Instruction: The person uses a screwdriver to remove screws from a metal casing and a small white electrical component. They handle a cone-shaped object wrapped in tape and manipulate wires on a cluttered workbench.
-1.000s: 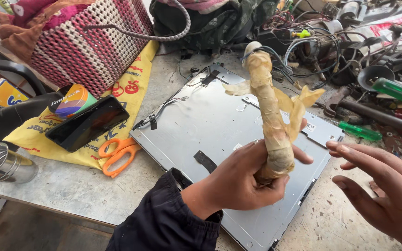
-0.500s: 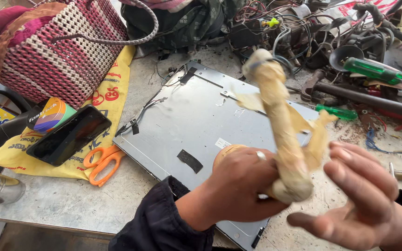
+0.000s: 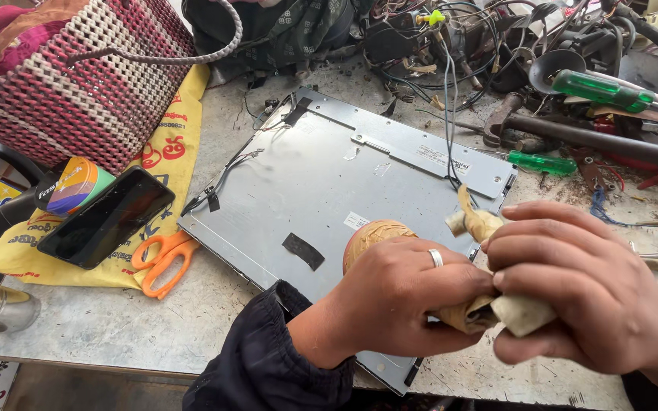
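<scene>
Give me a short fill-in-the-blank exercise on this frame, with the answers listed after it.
1. Both hands, the left hand and the right hand, grip a wad of yellowish ____.
2. The orange scissors lie beside a black ____.
3. The grey metal panel lies flat on the ____.
4. A ring sits on the ____ hand.

Missing words: tape; phone; table; left

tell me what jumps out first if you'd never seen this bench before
At the front, the left hand and right hand together grip a yellowish tape-wrapped bundle above a grey metal panel lying flat on the table. To the left sit orange scissors, a black phone on a yellow cloth, and a red-and-white woven basket. Along the back right is a tangle of wires and green-handled screwdrivers.
</scene>
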